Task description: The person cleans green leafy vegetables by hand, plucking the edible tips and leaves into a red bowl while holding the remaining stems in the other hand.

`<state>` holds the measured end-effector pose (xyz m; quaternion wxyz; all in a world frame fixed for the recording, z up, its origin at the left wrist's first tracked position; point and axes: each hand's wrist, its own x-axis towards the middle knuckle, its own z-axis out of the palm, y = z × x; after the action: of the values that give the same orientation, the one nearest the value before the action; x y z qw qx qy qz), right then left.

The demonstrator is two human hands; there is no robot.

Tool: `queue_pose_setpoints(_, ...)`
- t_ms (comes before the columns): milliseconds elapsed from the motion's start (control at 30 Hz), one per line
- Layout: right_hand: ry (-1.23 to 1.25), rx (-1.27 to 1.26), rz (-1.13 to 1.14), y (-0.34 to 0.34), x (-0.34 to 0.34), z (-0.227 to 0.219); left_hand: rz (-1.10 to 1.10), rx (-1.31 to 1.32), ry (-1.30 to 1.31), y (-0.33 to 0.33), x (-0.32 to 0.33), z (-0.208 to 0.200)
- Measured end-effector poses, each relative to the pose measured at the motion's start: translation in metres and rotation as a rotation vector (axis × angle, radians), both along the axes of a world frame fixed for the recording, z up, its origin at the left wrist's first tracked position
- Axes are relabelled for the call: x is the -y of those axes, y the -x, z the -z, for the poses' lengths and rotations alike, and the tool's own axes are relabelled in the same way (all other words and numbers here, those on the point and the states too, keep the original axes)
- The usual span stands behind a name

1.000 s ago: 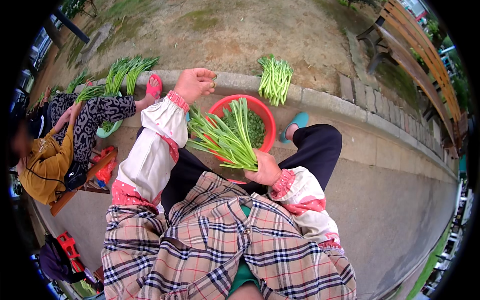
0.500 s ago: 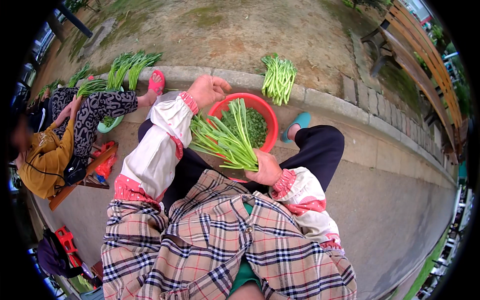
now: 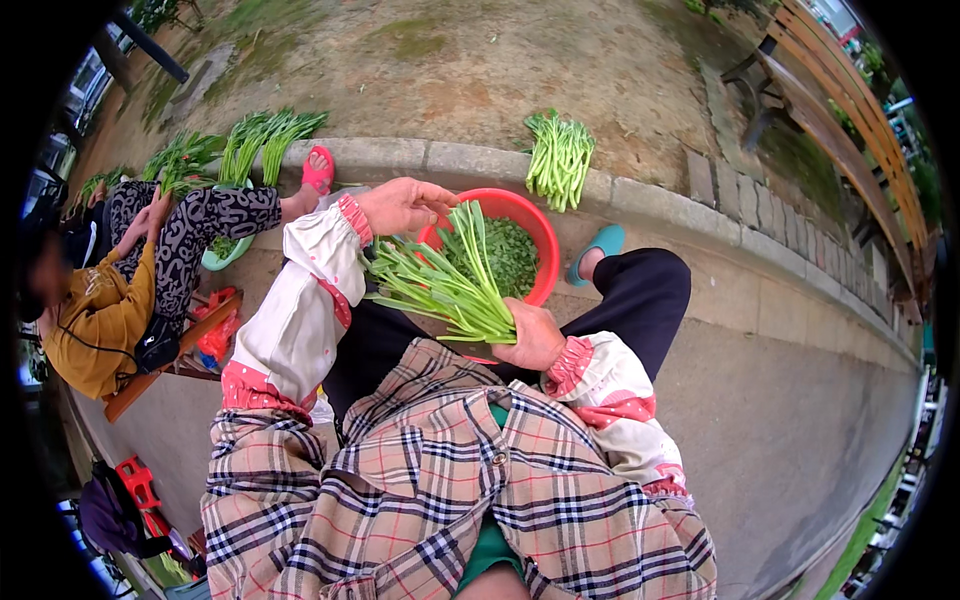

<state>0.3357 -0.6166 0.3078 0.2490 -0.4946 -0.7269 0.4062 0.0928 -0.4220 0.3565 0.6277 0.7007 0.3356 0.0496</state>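
My right hand (image 3: 530, 335) is closed round the stem ends of a bunch of long-stemmed leafy greens (image 3: 440, 290). Its leaves fan out to the left, over my lap and the near side of a red plastic basin (image 3: 543, 240). Loose green leaves (image 3: 512, 255) lie in that basin, which stands between my feet. Just above the leaf tips hovers my left hand (image 3: 405, 206), at the basin's left rim, its fingers stretched out and nothing visible in them.
Beyond the stone curb (image 3: 470, 165) lies a pile of trimmed green stalks (image 3: 560, 160). At the left, a seated person (image 3: 100, 330) handles greens over a pale green basin (image 3: 228, 252); more bunches (image 3: 265, 140) rest along the curb. A wooden bench (image 3: 840, 130) stands at the far right.
My left hand has come down and slightly left, closer to the leaves. My right hand keeps its hold on the bunch. The neighbouring person's greens have been raised.
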Motion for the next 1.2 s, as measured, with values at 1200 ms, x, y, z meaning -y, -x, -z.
queue_pose_setpoints(1200,-0.071,-0.060,0.053,0.000,0.004,0.005,0.054,-0.101,-0.618,-0.010,0.031,-0.036)
